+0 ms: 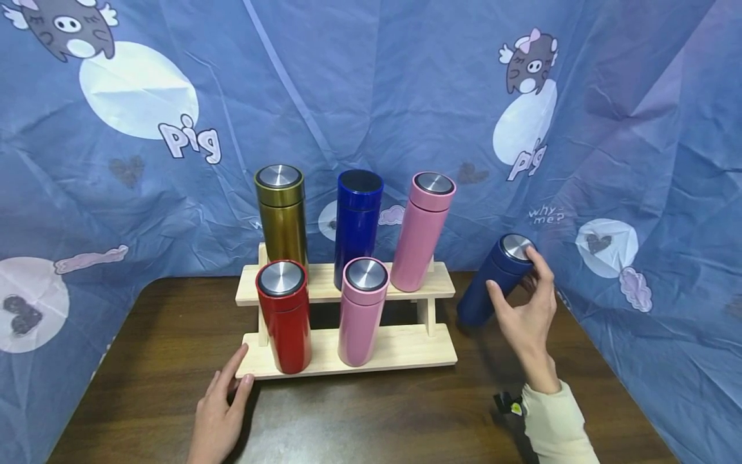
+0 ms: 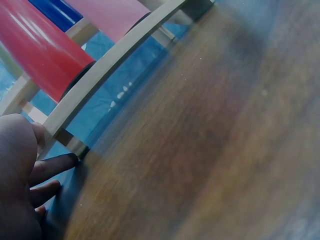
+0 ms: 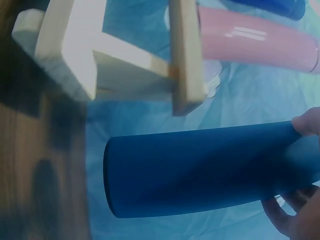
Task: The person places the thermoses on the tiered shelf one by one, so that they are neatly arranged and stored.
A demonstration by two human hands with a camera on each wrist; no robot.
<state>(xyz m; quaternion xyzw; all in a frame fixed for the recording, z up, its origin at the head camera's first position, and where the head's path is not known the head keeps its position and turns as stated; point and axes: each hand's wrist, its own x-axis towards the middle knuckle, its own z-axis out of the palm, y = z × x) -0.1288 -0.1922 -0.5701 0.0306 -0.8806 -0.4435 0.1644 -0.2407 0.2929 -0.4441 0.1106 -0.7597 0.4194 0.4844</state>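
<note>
My right hand [image 1: 530, 316] grips a dark blue thermos bottle [image 1: 493, 280] near its top, thumb on one side and fingers round the other, one fingertip at the silver lid. In the right wrist view the bottle [image 3: 200, 172] has its base apart from the table, beside the rack's right end. My left hand [image 1: 219, 412] holds the front left corner of a two-tier wooden rack [image 1: 406, 348]. On the lower tier stand a red bottle [image 1: 285, 328] and a pink bottle [image 1: 362, 322]. The upper tier bears a gold bottle [image 1: 282, 225], a bright blue bottle [image 1: 356, 232] and another pink bottle [image 1: 422, 238].
The rack stands on a dark brown wooden table [image 1: 359, 419]. Blue printed fabric [image 1: 324, 77] hangs behind the table and along its sides. A small black item with a yellow-green spot [image 1: 513, 406] shows by the right wrist.
</note>
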